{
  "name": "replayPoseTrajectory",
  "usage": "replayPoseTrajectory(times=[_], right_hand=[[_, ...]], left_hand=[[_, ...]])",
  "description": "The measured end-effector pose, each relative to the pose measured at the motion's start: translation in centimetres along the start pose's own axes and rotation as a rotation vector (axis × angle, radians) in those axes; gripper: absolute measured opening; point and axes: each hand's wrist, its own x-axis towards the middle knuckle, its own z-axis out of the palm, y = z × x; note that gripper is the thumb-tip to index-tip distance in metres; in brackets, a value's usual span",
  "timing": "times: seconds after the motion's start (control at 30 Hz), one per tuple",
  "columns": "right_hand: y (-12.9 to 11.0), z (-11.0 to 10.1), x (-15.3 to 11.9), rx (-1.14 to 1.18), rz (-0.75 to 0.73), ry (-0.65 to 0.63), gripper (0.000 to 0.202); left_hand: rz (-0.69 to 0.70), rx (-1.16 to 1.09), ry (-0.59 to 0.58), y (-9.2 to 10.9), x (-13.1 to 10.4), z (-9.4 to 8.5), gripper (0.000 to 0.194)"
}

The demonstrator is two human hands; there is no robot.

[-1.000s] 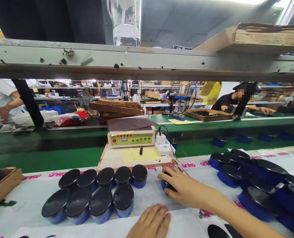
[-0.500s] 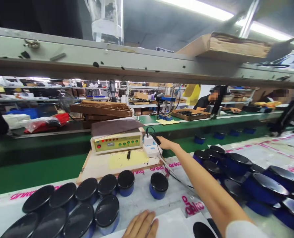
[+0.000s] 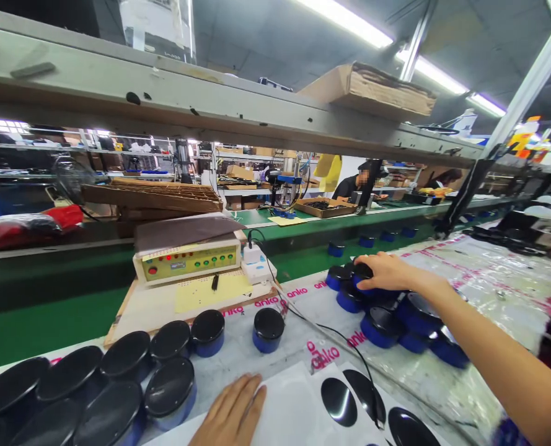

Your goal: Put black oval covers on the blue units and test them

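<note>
The right hand [image 3: 382,271] curled over a black-topped blue container [image 3: 362,271] at a cluster's [image 3: 381,328] far edge, grip unclear; the left hand [image 3: 232,409], well apart, lay flat on paper [image 3: 287,402]. Open sheeting [image 3: 321,305] bordered the cluster's left.

half-covered under my hand, clipped at the edges
my right hand [image 3: 389,272] hides much of one black-topped tub [image 3: 362,271], so i can't tell whether my fingers close on it; the bottom edge cuts off my left hand [image 3: 232,414] and a black disc [image 3: 409,427], the top edge the clear jug [image 3: 157,28].
</note>
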Motion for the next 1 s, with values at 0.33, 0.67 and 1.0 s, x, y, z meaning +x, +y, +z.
replayPoseTrajectory(times=[0.33,0.67,1.0], right_hand=[[-7.4,2.2,-10.3,0.229,-0.443,0.016,0.030],[-21.1,4.0,-5.6,0.319,-0.772,0.250,0.022],[-23.8,4.1,-7.3,0.317,-0.936,0.283,0.019]], left_hand=[[-0.057,-0.165,-0.163,0.6,1.5,-3.5,0.057],[-0.206,-0.254,-0.449,2.5,3.4,-7.7,0.061],[-0.073,-0.005,-0.239,4.7,2.2,-10.8,0.064]])
